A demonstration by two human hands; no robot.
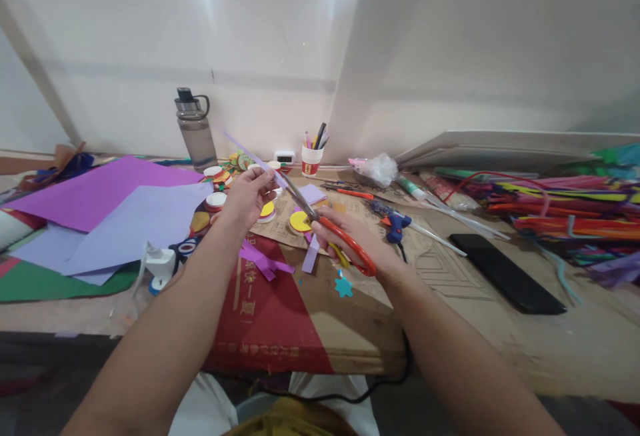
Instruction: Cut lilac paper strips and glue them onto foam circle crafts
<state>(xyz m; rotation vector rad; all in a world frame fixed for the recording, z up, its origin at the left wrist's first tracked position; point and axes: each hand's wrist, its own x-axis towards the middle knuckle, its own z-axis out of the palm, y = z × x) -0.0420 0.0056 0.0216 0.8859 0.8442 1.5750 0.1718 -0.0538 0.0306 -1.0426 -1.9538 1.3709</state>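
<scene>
My left hand (pixel 253 195) pinches a thin light purple strip (pixel 263 165) that sticks out up and to the left. My right hand (pixel 345 229) is wrapped round the red handles of a pair of scissors (pixel 353 247), whose blades point up and left to the strip beside my left fingers. Under the hands lie yellow and white discs (pixel 300 223), several purple strips (pixel 264 261), a short lilac strip (pixel 311 255) and a teal flower-shaped piece (pixel 343 285), all on a cardboard sheet (pixel 360 336).
Purple and lilac sheets (pixel 135 223) and a bottle (pixel 196 131) are at the left. A cup of pens (pixel 312 159) stands at the back. On the right are a blue glue gun (pixel 396 226), a black phone (pixel 505 273) and colourful pipe cleaners (pixel 560 209).
</scene>
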